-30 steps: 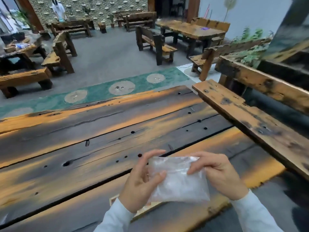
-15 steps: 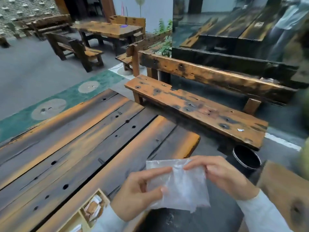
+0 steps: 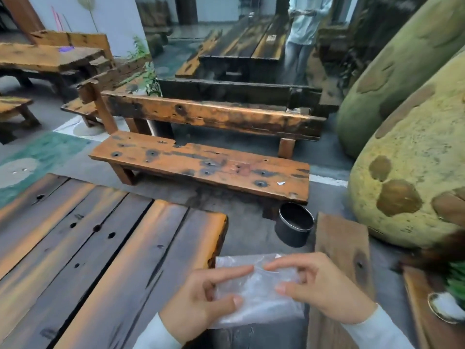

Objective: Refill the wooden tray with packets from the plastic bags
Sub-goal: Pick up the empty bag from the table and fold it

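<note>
**Both hands on the plastic bag, off the tabletop's right edge**

You are holding the clear plastic bag [image 3: 259, 295] in the air just past the right edge of the tabletop [image 3: 105, 250]. Your left hand [image 3: 201, 298] is pinching its left side between thumb and fingers, and your right hand [image 3: 324, 285] is gripping its right side (contents too hazy to tell). A black bin [image 3: 294, 224] is standing on the floor beyond.
</note>
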Demonstrator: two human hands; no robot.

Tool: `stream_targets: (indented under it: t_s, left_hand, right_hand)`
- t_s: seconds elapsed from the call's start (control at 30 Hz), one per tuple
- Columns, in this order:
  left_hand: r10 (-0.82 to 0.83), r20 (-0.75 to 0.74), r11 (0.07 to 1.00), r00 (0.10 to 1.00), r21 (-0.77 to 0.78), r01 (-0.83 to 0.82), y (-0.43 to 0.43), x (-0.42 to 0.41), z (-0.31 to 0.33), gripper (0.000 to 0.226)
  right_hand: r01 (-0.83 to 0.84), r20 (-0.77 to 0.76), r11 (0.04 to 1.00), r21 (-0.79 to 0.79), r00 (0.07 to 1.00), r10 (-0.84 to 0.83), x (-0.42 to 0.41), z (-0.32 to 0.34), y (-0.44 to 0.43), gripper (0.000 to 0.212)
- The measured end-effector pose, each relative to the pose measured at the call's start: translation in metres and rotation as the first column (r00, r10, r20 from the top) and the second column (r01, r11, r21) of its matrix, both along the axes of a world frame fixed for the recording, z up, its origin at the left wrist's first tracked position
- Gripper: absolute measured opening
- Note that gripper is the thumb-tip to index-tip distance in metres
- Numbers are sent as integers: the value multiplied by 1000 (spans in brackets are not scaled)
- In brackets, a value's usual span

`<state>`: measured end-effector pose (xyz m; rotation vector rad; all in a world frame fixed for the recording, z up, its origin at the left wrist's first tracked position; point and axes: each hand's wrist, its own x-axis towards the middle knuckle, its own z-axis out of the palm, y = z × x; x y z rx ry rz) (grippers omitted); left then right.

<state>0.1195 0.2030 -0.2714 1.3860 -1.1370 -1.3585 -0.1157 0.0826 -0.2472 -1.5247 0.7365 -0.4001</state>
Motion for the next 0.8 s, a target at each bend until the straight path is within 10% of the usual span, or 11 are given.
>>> stream_targets:
  t_s: [0.5, 0.67, 0.8]
  left_hand:
    - [-209, -19, 975, 978, -83, 206, -201, 55, -7, 52]
    - [-188, -59, 974, 980, -137, 179, -258, 74, -13, 53]
    - [-175, -14, 970, 984, -175, 170, -295, 76, -18, 55]
  right_hand:
    - [367, 106, 929, 43, 923, -369, 46, -5, -132, 28]
    - [420, 68, 906, 54, 904, -423, 74, -6, -176, 58]
    - [446, -71, 895, 24, 894, -443, 85, -8, -203, 27]
